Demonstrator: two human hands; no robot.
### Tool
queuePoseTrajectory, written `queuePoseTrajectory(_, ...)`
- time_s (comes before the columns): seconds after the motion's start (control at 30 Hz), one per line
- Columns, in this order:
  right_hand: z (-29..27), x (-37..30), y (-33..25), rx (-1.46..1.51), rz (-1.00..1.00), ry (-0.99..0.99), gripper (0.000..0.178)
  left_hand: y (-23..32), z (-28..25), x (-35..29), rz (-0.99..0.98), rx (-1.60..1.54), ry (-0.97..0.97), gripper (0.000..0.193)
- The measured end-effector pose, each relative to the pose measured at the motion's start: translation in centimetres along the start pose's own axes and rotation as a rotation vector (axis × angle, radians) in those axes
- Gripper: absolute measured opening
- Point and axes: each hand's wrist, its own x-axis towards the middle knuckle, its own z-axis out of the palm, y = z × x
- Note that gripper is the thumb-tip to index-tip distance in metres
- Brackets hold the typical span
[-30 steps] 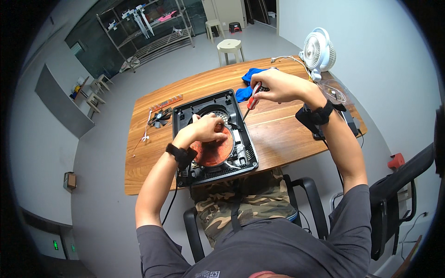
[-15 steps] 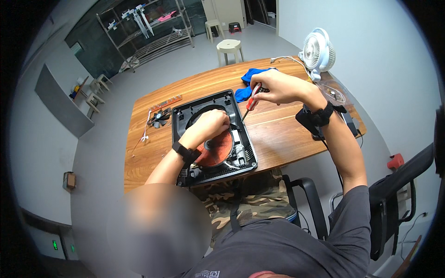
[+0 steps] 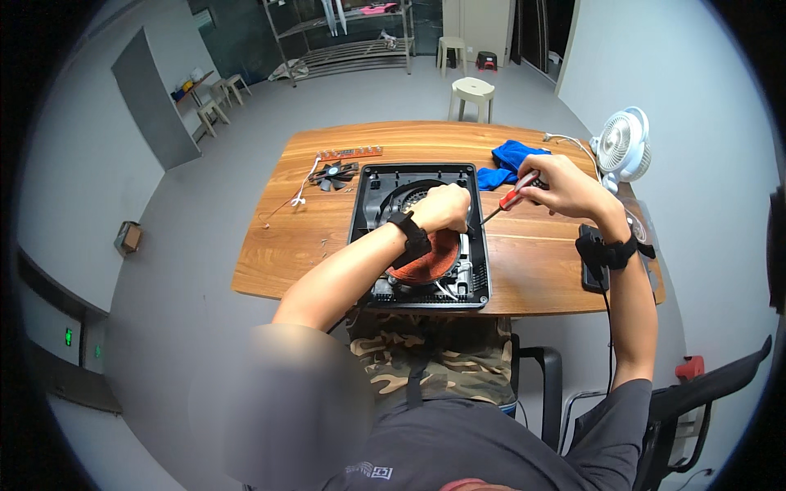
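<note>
screwdriver [image 3: 510, 198] is gripped by right hand [image 3: 566, 185], left hand's [image 3: 444, 208] hold unclear, with tabletop [image 3: 532, 254] extending right of casing's [image 3: 481, 262] edge.

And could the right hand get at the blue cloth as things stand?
Probably yes: the right hand appears close to the blue cloth, with nothing seen blocking the way, though its grip on the red-handled screwdriver would likely hamper taking hold of it.
</note>
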Motion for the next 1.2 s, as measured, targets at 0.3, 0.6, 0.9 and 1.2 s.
queuePoseTrajectory(0.3, -0.4, 0.0, -0.7, -0.058, 0.044, -0.025, 0.024, -1.4, 0.2, 0.3, -0.053, -0.126, -0.031, 0.032)
queuePoseTrajectory(0.6, -0.4, 0.5, -0.9, -0.046, 0.053, -0.054, 0.025, -2.6, 2.4, 0.5, 0.060, -0.166, 0.069, 0.023)
queuePoseTrajectory(0.9, -0.4, 1.1, -1.6, -0.041, 0.041, -0.038, 0.025, -5.5, 0.4, -2.1, 0.095, -0.244, 0.137, 0.017)
queuePoseTrajectory(1.2, 1.5, 3.8, -4.2, -0.018, -0.095, -0.023, 0.027, -22.2, 0.4, -12.1, -0.285, -0.199, 0.111, 0.009)
